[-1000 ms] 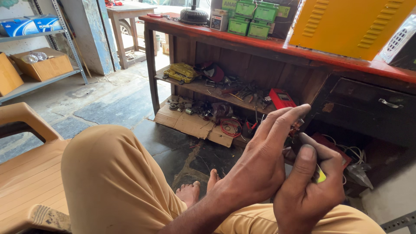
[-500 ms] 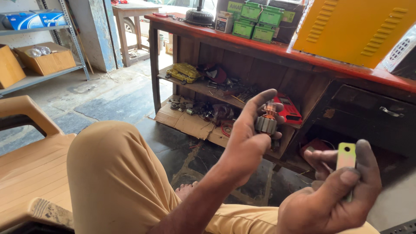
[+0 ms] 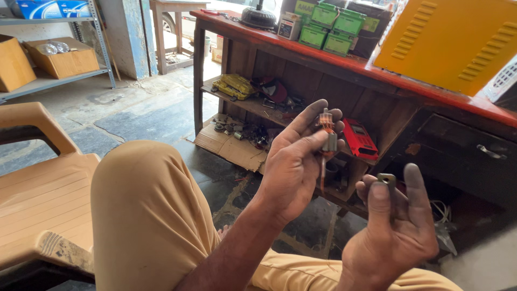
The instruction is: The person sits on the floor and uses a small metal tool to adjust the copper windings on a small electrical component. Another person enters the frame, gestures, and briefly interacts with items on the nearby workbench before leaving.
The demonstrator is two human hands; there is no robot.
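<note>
My left hand (image 3: 293, 161) is raised in front of me and grips a small motor armature (image 3: 327, 134) with copper windings and a grey core, held upright between thumb and fingertips. Lower and to the right, my right hand (image 3: 396, 231) pinches a small flat greenish-yellow piece (image 3: 386, 179) between thumb and forefinger. The two hands are apart. My raised knee in tan trousers (image 3: 145, 215) fills the lower left.
A red-topped wooden workbench (image 3: 344, 62) stands ahead, with green boxes (image 3: 336, 24) on top, a yellow metal cover (image 3: 455, 40) leaning at right and cluttered lower shelves with a red tool (image 3: 358, 139). A tan plastic chair (image 3: 37, 183) is at left. A shelf with cardboard boxes (image 3: 59, 59) stands far left.
A second ago both hands were together around the part. They have separated: the left lifted the armature up, the right drew away low with the small flat piece.
</note>
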